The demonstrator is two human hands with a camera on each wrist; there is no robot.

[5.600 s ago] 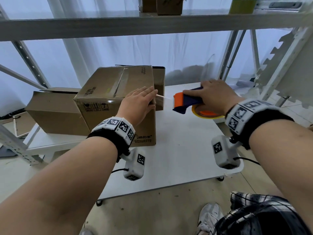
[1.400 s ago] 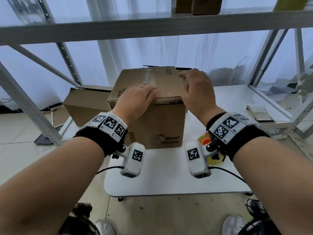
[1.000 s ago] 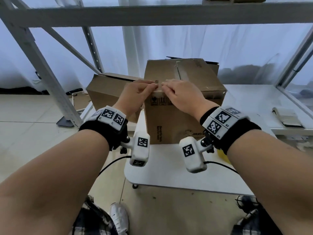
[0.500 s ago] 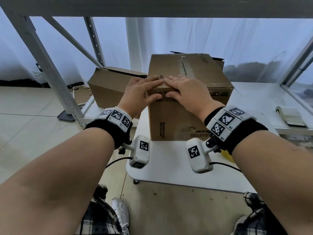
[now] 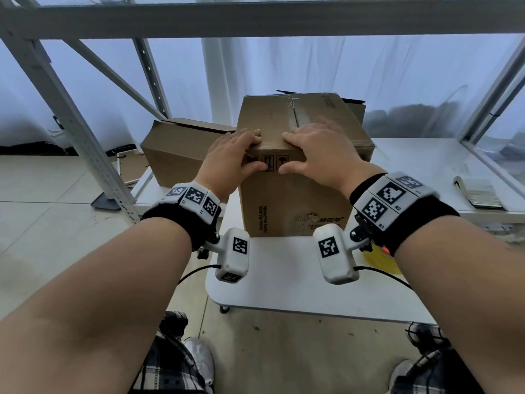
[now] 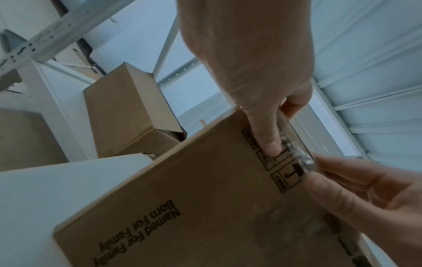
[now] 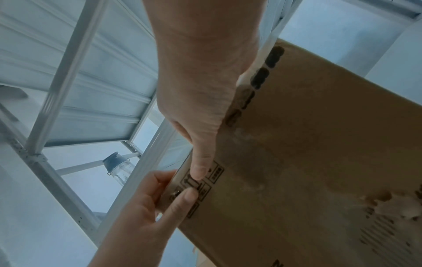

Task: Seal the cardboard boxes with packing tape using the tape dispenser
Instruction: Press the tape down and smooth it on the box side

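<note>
A tall cardboard box [image 5: 295,200] stands on the white table [image 5: 284,282]. Clear tape [image 5: 301,118] runs along its top seam, and its shiny end [image 6: 301,159] folds over the near top edge. My left hand [image 5: 251,152] and right hand [image 5: 291,152] lie side by side on that edge. The fingers rest on the top and both thumbs press on the front face by the printed handling symbols [image 5: 270,162]. The left thumb [image 6: 270,144] and right thumb [image 7: 200,169] push flat on the cardboard. The yellow and orange tape dispenser [image 5: 382,258] lies on the table, mostly hidden under my right wrist.
A second box [image 5: 181,157] lies to the left, a third [image 5: 353,109] behind the tall one. A notebook [image 5: 477,191] lies at the table's right. Grey shelf uprights [image 5: 71,123] and a beam [image 5: 255,21] frame the space. A bottle [image 7: 118,168] stands on the shelf above.
The right hand has let go of the dispenser, which now lies on the table. Both hands came to the box's near top edge, and in the last half second the thumbs slid down its front.
</note>
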